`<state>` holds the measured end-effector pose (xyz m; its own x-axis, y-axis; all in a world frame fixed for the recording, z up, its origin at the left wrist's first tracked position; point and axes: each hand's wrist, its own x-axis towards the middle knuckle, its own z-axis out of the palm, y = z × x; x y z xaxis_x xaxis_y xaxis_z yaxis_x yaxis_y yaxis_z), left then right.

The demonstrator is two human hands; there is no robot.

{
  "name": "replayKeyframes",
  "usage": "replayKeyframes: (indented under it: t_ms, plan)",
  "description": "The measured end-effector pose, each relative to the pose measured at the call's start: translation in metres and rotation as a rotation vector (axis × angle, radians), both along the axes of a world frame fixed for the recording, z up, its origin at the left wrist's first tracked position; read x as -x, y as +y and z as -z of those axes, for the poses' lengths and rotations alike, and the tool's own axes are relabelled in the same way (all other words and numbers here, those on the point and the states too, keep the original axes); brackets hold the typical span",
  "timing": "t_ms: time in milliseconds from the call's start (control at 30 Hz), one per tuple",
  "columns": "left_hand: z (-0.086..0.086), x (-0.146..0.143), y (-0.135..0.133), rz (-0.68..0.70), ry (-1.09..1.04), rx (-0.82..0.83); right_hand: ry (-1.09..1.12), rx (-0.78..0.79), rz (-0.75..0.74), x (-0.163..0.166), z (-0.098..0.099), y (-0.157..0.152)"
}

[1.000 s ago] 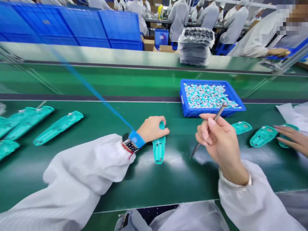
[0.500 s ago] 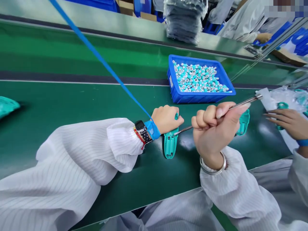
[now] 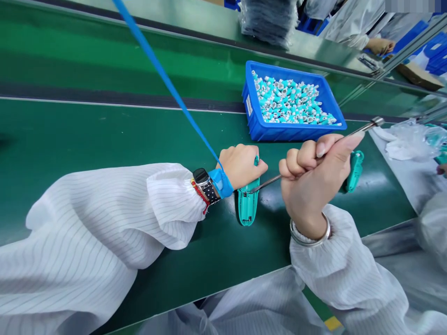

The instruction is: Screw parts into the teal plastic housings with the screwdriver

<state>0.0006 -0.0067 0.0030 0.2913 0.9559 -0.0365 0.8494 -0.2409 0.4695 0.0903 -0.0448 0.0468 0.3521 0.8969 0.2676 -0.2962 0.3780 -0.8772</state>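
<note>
On the green conveyor belt (image 3: 104, 125), the left hand (image 3: 240, 166) has its fingers closed over a teal plastic housing (image 3: 248, 205), while the right hand (image 3: 307, 181) grips a slim metal pick (image 3: 268, 183) in a fist, its tip at the housing's top end

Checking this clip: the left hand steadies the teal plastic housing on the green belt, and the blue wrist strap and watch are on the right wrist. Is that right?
No: the blue wrist strap and watch are on the left wrist, as the head view shows. The left hand does steady the teal plastic housing on the green belt.
</note>
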Motion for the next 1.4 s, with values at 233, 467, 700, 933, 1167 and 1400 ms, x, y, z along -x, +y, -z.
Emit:
replayKeyframes:
  t_ms: [233, 467, 700, 933, 1167, 1400]
  plan:
    - [-0.002, -0.001, 0.001, 0.01, 0.004, 0.045, -0.175, -0.066, 0.069, 0.009, 0.0, -0.012]
    - [-0.003, -0.002, -0.001, 0.009, 0.009, 0.077, -0.223, -0.045, 0.09, 0.011, 0.002, -0.014]
    - [-0.003, -0.002, 0.0, 0.023, 0.014, 0.058, -0.224, -0.059, 0.078, 0.009, 0.005, -0.013]
    - [-0.003, -0.002, 0.0, 0.023, 0.021, 0.03, -0.084, -0.016, 0.078, 0.004, -0.001, -0.005]
    - [-0.005, -0.001, 0.0, 0.03, 0.024, 0.044, -0.08, -0.028, 0.041, 0.01, -0.001, -0.006]
    - [-0.006, 0.0, 0.0, 0.05, 0.022, 0.05, -0.121, -0.089, 0.062, 0.015, 0.002, -0.005]
